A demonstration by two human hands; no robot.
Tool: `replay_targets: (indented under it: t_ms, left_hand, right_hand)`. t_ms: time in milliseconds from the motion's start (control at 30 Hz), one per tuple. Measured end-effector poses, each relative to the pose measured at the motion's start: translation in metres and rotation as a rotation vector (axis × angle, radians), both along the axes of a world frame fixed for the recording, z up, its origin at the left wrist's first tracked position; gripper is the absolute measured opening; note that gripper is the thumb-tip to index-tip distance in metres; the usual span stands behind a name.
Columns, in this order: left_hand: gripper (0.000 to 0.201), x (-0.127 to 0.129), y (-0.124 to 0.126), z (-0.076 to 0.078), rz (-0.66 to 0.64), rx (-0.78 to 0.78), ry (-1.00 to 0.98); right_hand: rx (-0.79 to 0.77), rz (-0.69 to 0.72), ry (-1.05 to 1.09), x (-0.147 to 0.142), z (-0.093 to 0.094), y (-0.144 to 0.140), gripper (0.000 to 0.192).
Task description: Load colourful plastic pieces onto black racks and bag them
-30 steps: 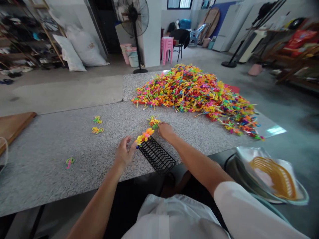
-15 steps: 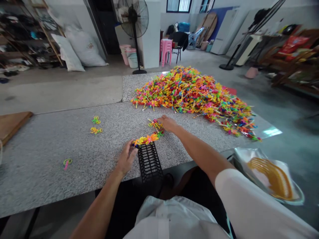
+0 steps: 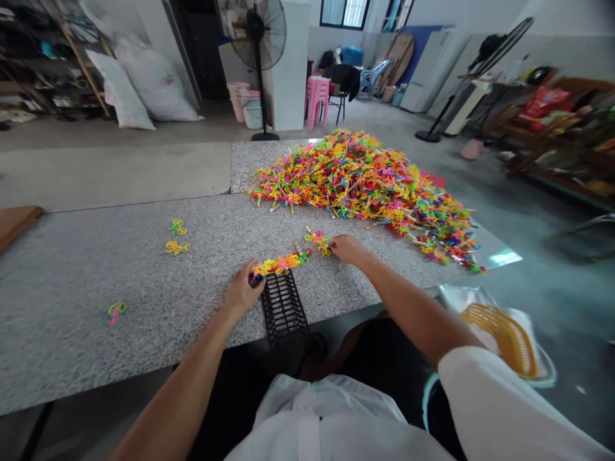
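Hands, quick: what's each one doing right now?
Left hand: closed on the black rack top corner.
Right hand: pinching a small colourful plastic piece on the table.

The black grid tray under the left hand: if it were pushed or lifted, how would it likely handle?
The black grid tray is openwork plastic, so probably light and fairly stiff. It lies flat on the granite table, overhanging the near edge, so a push would likely slide it rather than tip it. The left hand rests at its far end beside the row of coloured pieces, which might spill.
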State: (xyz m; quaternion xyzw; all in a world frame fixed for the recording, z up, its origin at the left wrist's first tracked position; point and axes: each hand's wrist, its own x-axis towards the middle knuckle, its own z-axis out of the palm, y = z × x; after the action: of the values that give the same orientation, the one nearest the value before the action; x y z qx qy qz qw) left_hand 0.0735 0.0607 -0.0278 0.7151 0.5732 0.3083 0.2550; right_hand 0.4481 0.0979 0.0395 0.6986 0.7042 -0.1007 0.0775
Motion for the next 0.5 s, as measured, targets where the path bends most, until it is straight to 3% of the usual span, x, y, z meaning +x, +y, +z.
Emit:
replay_targets:
  t_ms: [133, 267, 400, 500]
  left_hand:
    - [0.075, -0.002, 0.002, 0.0, -0.041, 0.011, 0.032]
    - [0.075, 0.002, -0.001, 0.005, -0.045, -0.018, 0.023]
    - [0.072, 0.007, -0.008, 0.005, 0.042, -0.023, 0.012]
    - [0.072, 0.005, -0.014, 0.003, 0.058, 0.002, -0.03]
  right_hand:
    - [0.081, -0.121, 0.28, -0.006, -0.009, -0.025, 0.026]
    - [0.113, -0.309, 0.773, -0.029, -0.016, -0.044, 0.019]
    - [0.086, -0.427, 1.333, -0.065, -0.023, -0.064, 0.036]
    - [0.065, -0.435, 1.526, -0.095, -0.026, -0.078, 0.05]
